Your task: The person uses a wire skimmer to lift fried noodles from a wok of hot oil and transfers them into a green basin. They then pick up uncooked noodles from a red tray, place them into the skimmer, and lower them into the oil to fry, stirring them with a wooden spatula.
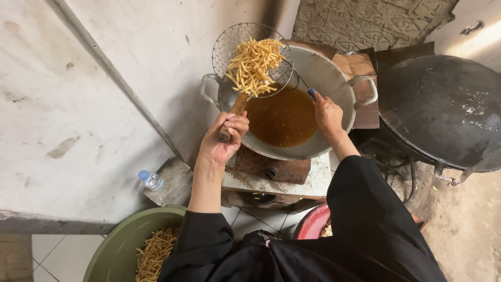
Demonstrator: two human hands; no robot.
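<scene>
Grey concrete walls hem a stove where a wok (334, 70) of oil sits. Left hand (224, 138) grips a skimmer (253, 60) of fried sticks above it; right hand (327, 115) closes on a blue-tipped tool, mostly hidden. Green basin (117, 250), bottle (151, 180) and dark lid (443, 104) surround.

The left hand (225, 137) grips the wooden handle of a wire skimmer (252, 58) heaped with golden fried sticks (253, 66), held tilted above a metal wok (318, 68) of brown oil (282, 119). The right hand (327, 114) holds a blue-tipped utensil (311, 93) at the oil's edge. A green basin (117, 250) with more sticks sits on the floor at lower left, near a plastic bottle (151, 180).
</scene>
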